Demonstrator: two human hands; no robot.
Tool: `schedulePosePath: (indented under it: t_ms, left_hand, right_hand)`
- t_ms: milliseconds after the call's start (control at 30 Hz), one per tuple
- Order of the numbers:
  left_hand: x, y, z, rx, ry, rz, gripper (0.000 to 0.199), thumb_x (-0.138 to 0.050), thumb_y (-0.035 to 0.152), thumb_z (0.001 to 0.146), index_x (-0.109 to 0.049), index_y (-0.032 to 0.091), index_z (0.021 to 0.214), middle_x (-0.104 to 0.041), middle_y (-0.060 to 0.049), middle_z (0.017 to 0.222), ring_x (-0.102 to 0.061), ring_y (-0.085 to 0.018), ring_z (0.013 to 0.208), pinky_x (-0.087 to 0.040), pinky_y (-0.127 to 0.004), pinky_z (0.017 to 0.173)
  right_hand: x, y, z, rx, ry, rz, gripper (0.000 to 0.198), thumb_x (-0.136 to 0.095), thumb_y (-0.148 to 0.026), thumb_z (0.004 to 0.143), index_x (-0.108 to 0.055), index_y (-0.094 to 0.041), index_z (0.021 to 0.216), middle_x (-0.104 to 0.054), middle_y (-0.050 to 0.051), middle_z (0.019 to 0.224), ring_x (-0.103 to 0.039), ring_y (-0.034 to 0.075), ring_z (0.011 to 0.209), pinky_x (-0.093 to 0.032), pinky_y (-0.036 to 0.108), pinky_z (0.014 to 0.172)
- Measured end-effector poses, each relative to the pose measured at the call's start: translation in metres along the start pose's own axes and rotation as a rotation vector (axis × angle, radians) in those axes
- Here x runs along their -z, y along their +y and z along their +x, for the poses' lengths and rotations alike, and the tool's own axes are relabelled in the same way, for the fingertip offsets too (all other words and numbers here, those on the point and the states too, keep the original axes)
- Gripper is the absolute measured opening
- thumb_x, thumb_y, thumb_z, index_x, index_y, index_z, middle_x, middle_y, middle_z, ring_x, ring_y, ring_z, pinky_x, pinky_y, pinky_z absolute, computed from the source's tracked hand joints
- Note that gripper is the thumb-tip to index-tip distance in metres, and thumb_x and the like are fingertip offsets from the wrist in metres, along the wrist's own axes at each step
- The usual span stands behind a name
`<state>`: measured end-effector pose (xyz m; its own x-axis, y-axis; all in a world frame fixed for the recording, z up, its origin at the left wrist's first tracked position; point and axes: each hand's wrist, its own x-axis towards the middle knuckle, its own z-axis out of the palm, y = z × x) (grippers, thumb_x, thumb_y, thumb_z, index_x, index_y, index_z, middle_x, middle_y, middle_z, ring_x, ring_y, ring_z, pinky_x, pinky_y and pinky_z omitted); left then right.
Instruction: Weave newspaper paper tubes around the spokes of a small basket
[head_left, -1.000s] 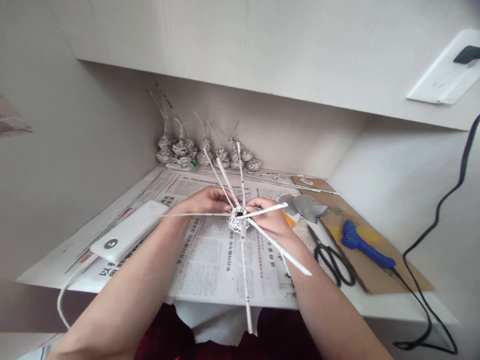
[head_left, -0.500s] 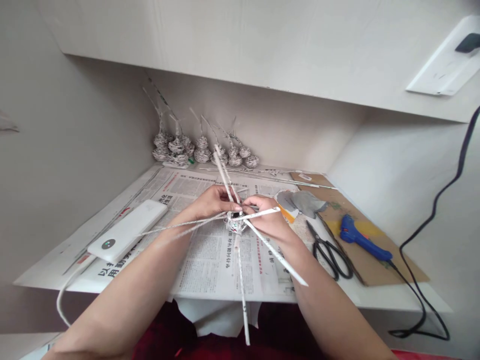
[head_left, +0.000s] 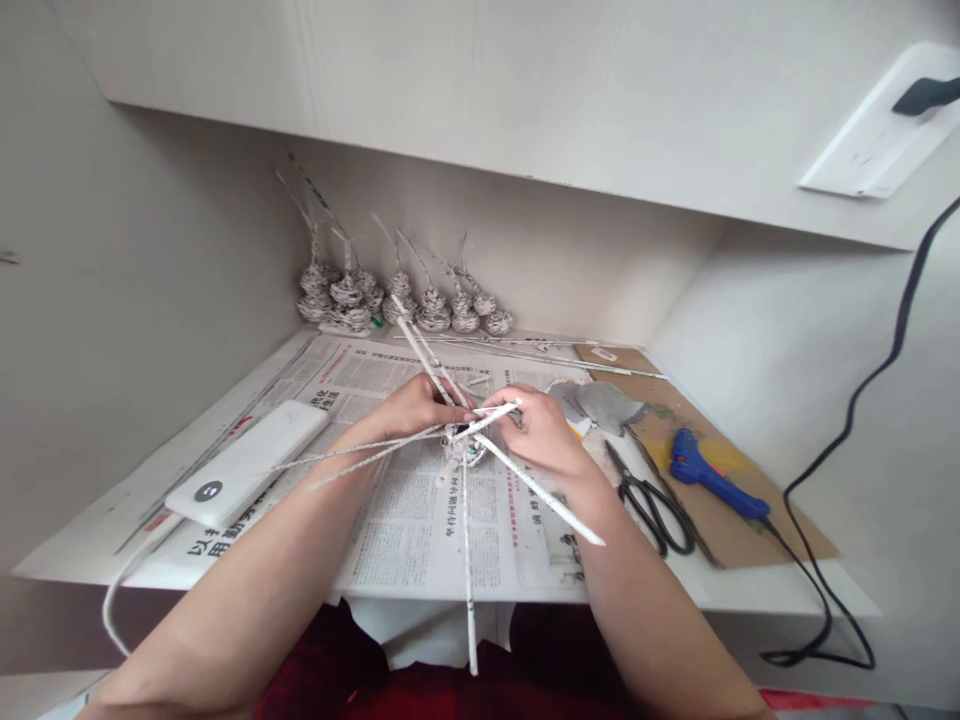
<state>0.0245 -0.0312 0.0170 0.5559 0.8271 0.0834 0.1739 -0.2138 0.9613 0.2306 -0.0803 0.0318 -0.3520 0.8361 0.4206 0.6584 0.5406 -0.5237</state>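
Note:
A small woven paper piece (head_left: 466, 447) hangs above the newspaper between my hands, its rolled-paper strips fanning out in several directions. My left hand (head_left: 424, 404) pinches its far left rim, thumb on top. On the other side my right hand (head_left: 538, 428) has its fingers curled around a paper strip close to the rim; its fingertips are partly hidden. One strip (head_left: 469, 560) points straight toward my body, and another (head_left: 544, 492) slants out over my right forearm. Two thin strips cross my left wrist.
Several gourd-shaped woven paper pieces (head_left: 349, 292) stand along the back wall. A white power bank (head_left: 247, 465) with a cable lies left on the newspaper (head_left: 405, 520). At right are black-handled scissors (head_left: 654, 505), grey scraps (head_left: 609, 405), and a blue glue gun (head_left: 716, 480) on cardboard (head_left: 765, 540).
My right hand has turned and drawn slightly away from the left, with a strip in its fingers. The far upright strips lean more to the left. The view has shifted a little.

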Motion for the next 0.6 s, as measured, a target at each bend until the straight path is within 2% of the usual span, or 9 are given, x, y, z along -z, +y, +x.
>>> schedulePosePath:
  t_ms: [167,267,367,500,600]
  left_hand:
    - [0.000,-0.001,0.001,-0.045,-0.028,0.001,0.027,-0.076,0.034,0.065,-0.074,0.013,0.082,-0.071,-0.005,0.075,-0.062,-0.016,0.067,-0.048,-0.024,0.062]
    - [-0.001,0.000,0.001,-0.038,0.002,-0.009,0.023,-0.075,0.031,0.065,-0.074,0.013,0.080,-0.070,-0.004,0.071,-0.061,-0.015,0.065,-0.047,-0.024,0.062]
    - [-0.003,-0.002,0.002,-0.040,0.066,-0.037,0.021,-0.074,0.028,0.064,-0.074,0.013,0.079,-0.071,-0.004,0.070,-0.062,-0.016,0.065,-0.048,-0.024,0.063]
    - [-0.008,-0.011,0.005,-0.065,0.204,-0.076,0.024,-0.074,0.031,0.064,-0.073,0.011,0.076,-0.070,-0.006,0.071,-0.063,-0.018,0.065,-0.049,-0.026,0.063]
    - [-0.011,-0.016,0.008,-0.040,0.299,-0.132,0.026,-0.077,0.032,0.061,-0.071,0.012,0.076,-0.070,-0.005,0.069,-0.062,-0.016,0.061,-0.048,-0.025,0.059]
  right_hand:
    - [-0.005,0.003,0.003,0.101,0.119,-0.179,0.018,-0.054,-0.022,0.087,-0.072,-0.025,0.088,-0.072,0.003,0.088,-0.055,0.022,0.091,-0.038,0.036,0.087]
    - [-0.007,0.000,0.003,0.170,0.227,-0.260,0.017,-0.057,-0.023,0.086,-0.074,-0.027,0.087,-0.073,0.003,0.093,-0.051,0.025,0.104,-0.033,0.040,0.095]
    - [-0.008,-0.006,0.002,0.161,0.303,-0.247,0.015,-0.060,-0.022,0.083,-0.074,-0.027,0.084,-0.072,0.004,0.097,-0.050,0.026,0.108,-0.032,0.042,0.097]
    - [-0.010,-0.009,0.000,0.104,0.144,-0.052,0.010,-0.063,-0.023,0.081,-0.073,-0.026,0.082,-0.072,0.003,0.086,-0.059,0.022,0.089,-0.041,0.037,0.086]
    - [-0.015,-0.004,-0.001,-0.028,0.074,0.141,0.014,-0.068,-0.028,0.077,-0.072,-0.025,0.091,-0.072,0.002,0.082,-0.063,0.018,0.076,-0.047,0.031,0.074]
